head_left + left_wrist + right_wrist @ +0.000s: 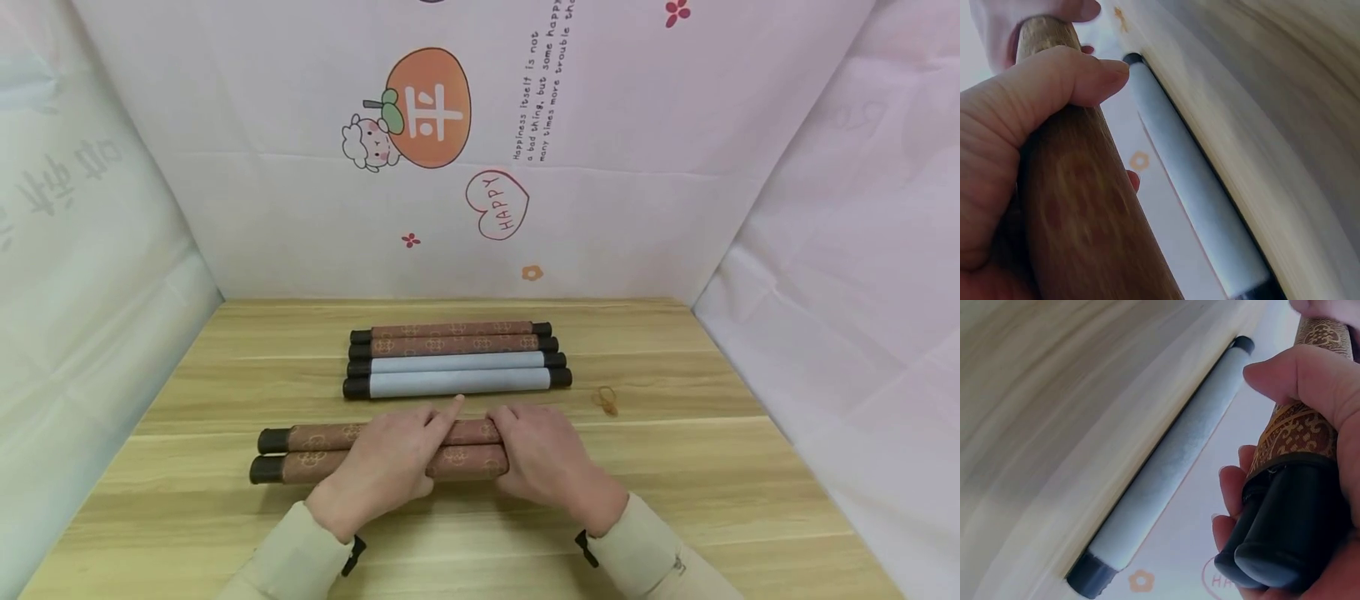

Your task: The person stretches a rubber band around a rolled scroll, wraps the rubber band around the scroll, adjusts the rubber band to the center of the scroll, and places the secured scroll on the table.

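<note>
Two brown patterned scrolls with black end knobs, the rear scroll (318, 437) and the front scroll (307, 467), lie side by side in both hands. My left hand (386, 458) grips the pair around the middle, its index finger pointing forward. Toward the right end, my right hand (543, 454) wraps around both scrolls and covers their right knobs in the head view. Those black knobs (1285, 531) show together in the right wrist view, below the curled fingers. A thin orange strand (1294, 415) crosses the brown covering by the right thumb.
Farther back on the wooden table (675, 467) lies a row of scrolls: two brown patterned scrolls (450, 336) behind two pale blue-white scrolls (457, 382). Loose rubber bands (606, 402) lie right of the row. Printed white cloth (615, 225) hangs around the back and sides.
</note>
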`<state>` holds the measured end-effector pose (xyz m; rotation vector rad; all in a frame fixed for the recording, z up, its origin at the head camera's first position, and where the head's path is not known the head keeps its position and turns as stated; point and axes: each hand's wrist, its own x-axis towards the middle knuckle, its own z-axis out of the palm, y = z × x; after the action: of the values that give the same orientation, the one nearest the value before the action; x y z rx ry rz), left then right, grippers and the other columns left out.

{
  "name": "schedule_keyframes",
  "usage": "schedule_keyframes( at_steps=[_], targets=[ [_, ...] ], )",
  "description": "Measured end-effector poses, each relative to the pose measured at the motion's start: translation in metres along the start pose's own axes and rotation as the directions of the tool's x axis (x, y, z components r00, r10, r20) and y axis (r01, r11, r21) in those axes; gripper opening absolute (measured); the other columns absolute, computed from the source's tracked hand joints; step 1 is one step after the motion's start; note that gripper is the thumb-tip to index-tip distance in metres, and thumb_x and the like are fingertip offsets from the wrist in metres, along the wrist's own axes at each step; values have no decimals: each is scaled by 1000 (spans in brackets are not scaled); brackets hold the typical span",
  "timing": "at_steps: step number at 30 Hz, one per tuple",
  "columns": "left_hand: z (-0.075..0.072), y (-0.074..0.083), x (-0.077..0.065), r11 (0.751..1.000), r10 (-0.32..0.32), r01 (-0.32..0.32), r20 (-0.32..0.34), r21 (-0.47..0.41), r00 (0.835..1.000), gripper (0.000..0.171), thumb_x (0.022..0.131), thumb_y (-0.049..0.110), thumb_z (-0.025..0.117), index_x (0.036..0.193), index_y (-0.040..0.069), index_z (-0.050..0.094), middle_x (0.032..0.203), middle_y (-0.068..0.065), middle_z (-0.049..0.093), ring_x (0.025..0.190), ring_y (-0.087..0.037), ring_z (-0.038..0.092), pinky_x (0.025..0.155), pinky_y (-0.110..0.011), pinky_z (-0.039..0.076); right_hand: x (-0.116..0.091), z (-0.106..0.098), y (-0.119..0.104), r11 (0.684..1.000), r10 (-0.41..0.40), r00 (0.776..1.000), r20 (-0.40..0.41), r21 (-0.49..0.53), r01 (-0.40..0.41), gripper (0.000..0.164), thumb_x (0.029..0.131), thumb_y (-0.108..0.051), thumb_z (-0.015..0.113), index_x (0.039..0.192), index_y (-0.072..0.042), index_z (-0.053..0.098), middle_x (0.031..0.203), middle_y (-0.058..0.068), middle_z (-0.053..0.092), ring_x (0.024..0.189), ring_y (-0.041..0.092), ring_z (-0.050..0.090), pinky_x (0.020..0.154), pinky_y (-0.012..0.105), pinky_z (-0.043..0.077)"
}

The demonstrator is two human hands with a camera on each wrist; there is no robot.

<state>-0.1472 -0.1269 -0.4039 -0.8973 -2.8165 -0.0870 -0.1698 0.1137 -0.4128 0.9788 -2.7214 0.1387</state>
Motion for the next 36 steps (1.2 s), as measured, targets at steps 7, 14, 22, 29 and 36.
schedule_keyframes(
  at_steps=[7,14,22,29,36],
  targets=[
    [0,-22,-15,993,-112,109,51,55,992,105,70,31,95,159,14,43,118,-5,70,98,-25,68,85,-46,57,-3,2,17,1000,-3,1000,0,15,3,55,62,-30,85,109,-13,63,90,-4,66,79,15,64,73,40,57],
    [3,-37,-25,989,-150,150,14,10,989,76,69,26,90,137,11,62,111,-7,70,102,-26,68,93,-49,56,-4,2,28,1000,-21,1000,18,5,21,64,62,-34,88,116,-11,63,95,-1,68,83,18,66,79,43,57],
    [6,-46,-26,994,-108,108,-94,-12,990,63,63,29,86,122,12,70,102,-2,69,88,-21,67,79,-42,58,-3,0,32,999,11,999,52,35,-13,70,63,-36,88,122,-11,63,101,3,70,90,23,67,90,48,56],
    [8,-47,-26,996,-86,87,-134,-1,987,63,63,29,86,121,13,71,105,-2,72,86,-21,69,75,-41,59,-5,-2,35,996,53,992,118,65,-61,91,66,-51,91,139,-10,57,117,9,70,108,29,68,103,53,51],
    [8,-50,-27,995,-102,104,-150,5,983,63,59,29,85,118,12,72,102,-2,71,87,-22,69,78,-43,59,-8,-7,42,991,128,972,199,15,-134,106,65,-56,93,147,-5,50,131,17,65,122,37,62,107,54,49]
  ],
)
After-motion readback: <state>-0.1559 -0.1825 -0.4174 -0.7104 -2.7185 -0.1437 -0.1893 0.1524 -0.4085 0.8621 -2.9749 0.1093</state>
